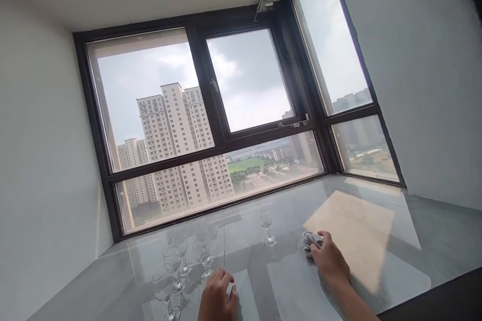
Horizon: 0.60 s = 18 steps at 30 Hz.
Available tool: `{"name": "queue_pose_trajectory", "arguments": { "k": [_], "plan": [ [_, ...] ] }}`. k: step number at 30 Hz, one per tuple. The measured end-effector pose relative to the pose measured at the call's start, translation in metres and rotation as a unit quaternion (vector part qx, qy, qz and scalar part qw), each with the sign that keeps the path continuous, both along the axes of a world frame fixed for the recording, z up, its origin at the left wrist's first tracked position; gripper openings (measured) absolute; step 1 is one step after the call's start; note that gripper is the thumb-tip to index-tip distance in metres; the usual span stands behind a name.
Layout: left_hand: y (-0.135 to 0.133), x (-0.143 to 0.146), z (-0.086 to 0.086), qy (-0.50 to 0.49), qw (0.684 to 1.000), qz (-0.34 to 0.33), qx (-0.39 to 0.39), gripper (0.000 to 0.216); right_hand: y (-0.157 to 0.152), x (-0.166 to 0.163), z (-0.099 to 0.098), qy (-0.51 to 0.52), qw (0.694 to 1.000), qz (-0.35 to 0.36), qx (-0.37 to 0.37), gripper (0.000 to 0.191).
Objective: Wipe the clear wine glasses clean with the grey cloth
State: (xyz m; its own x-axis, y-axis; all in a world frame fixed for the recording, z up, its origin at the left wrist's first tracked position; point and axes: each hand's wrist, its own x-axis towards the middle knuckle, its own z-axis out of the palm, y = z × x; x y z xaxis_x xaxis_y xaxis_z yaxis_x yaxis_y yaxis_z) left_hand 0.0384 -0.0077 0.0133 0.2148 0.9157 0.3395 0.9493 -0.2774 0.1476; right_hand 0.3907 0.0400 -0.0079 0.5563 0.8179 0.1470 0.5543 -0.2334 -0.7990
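Note:
My right hand (329, 261) rests on the glossy grey counter (376, 241), its fingers closed on a crumpled grey cloth (311, 241). A single stemmed wine glass (265, 225) stands upright just left of that cloth. My left hand (217, 297) lies on the counter near the bottom edge with its fingers curled, holding nothing that I can see. Close to its left stands a group of several empty wine glasses (181, 266), all upright.
A large dark-framed corner window (211, 105) runs along the back and right of the counter, with tower blocks outside. White walls (45, 160) close in both sides. A bright sunlit patch (357, 230) lies on the counter at right.

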Motion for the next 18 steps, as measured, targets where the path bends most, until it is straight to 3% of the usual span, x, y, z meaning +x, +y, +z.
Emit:
{"name": "queue_pose_trajectory", "arguments": {
  "k": [5,10,14,18],
  "plan": [
    [0.034,0.078,-0.002,-0.066,0.994,-0.079,-0.033,0.035,0.001,-0.002,0.001,0.001,1.0,-0.014,0.01,0.037],
    [0.081,0.149,0.006,-0.131,0.986,-0.027,-0.103,0.056,-0.001,-0.003,0.004,-0.006,1.0,-0.02,0.012,0.037],
    [0.11,0.167,0.012,-0.143,0.973,-0.007,-0.183,0.061,-0.002,-0.003,0.004,-0.009,1.0,-0.014,0.011,0.037],
    [0.115,0.164,0.012,-0.126,0.971,-0.023,-0.201,0.056,-0.001,-0.002,0.003,-0.01,1.0,-0.02,0.003,0.036]
  ]
}}
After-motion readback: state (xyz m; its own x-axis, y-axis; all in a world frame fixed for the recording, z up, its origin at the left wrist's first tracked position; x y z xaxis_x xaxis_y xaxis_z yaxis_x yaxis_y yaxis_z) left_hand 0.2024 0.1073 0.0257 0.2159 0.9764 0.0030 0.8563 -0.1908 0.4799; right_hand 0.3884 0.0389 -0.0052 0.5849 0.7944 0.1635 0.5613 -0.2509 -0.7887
